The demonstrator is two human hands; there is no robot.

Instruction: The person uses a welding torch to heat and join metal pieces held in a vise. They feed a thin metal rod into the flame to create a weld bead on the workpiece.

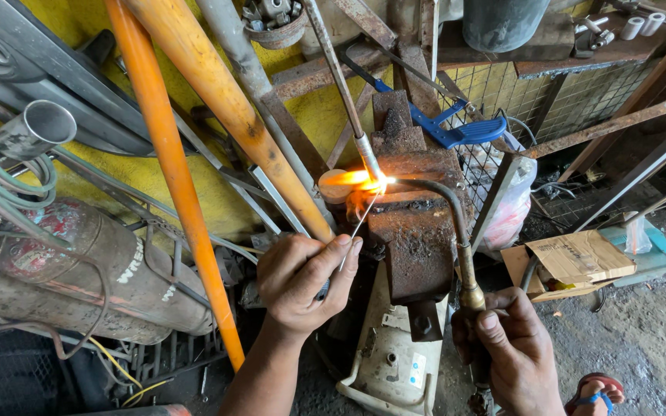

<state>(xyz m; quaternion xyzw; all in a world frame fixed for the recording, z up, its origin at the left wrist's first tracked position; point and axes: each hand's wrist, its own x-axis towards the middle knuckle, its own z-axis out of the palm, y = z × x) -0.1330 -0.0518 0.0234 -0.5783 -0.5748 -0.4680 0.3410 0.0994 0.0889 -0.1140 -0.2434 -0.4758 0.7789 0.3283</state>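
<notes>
A: Head view, left hand?
B: Closed on thin filler rod; tip at flame, on slanted metal tube.
A: Right hand?
B: Wrapped around torch; nozzle possibly touching rusty block.

Rusty metal block w/ clamped pipe on top; dirt floor carries torn cardboard box.

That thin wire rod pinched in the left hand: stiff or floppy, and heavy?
The wire rod is probably light, since the left hand manages it with fingertips. It looks straight, so fairly stiff, though likely springy. Its tip by the flame is surely hot.
</notes>
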